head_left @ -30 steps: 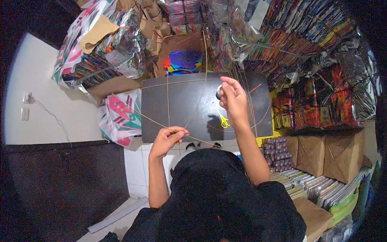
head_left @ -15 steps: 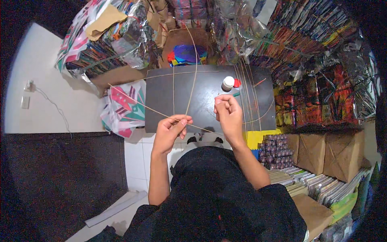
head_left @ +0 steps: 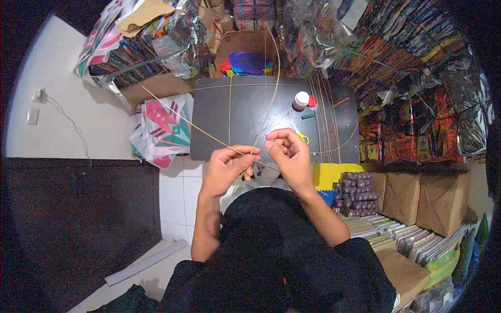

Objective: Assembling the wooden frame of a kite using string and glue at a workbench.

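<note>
Both hands meet just below the near edge of the dark table (head_left: pixel 245 130): the left hand (head_left: pixel 225 168) pinches a thin bamboo stick (head_left: pixel 194 127) running up-left past the table's corner. The right hand (head_left: pixel 289 154), fingers curled together, grips a bowed stick (head_left: pixel 273 83) arching over the tabletop, left of the white-capped bottle (head_left: pixel 301 99).

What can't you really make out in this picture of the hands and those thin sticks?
- Head view: where the thin sticks cross lies between the left hand and right hand; the fingers cover it, so any thread or knot is hidden.
- The small yellow object on the dark board is partly behind the right hand and too small to identify.
- The person's lap is hidden by dark clothing.
</note>
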Tool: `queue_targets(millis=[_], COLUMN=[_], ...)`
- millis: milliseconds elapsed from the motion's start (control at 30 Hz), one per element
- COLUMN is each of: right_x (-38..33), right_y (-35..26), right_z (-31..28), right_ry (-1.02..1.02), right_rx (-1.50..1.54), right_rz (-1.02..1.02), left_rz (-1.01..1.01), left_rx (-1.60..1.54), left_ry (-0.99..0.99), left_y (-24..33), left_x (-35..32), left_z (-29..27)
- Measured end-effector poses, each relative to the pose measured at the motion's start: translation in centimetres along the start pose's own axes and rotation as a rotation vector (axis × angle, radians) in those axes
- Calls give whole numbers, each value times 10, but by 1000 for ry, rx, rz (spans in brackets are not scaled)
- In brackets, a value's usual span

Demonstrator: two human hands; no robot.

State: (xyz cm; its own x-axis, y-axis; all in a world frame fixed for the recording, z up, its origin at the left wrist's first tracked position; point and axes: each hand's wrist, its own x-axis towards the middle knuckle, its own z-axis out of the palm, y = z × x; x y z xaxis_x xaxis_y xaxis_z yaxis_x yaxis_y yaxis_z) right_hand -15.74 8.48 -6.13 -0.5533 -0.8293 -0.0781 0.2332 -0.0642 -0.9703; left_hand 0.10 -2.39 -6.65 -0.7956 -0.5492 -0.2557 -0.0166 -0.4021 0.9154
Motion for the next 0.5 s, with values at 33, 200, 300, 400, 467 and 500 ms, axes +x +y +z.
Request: queue_targets(millis=[33, 200, 300, 400, 467, 500], right_x=[-1, -9, -13, -15, -16, -17], right_y=[-3, -17, -14, -16, -21, -21], right_z=[2, 6, 8, 9, 12, 12], right_ry=[-6, -53, -43, -32, -14, -6], right_rx=[15, -18, 11, -23, 6, 21], right_rz=[-6, -2, -29, -36, -18, -9], left_rz=[1, 18, 10, -1, -1, 3], left_rx=[-5, -62, -51, -52, -64, -71], left_ry=[-17, -60, -70, -81, -85, -84], left_y=[-1, -1, 0, 1, 0, -1], left_x=[-1, -4, -5, -5, -5, -5], left_z=[-1, 1, 1, 1, 1, 1])
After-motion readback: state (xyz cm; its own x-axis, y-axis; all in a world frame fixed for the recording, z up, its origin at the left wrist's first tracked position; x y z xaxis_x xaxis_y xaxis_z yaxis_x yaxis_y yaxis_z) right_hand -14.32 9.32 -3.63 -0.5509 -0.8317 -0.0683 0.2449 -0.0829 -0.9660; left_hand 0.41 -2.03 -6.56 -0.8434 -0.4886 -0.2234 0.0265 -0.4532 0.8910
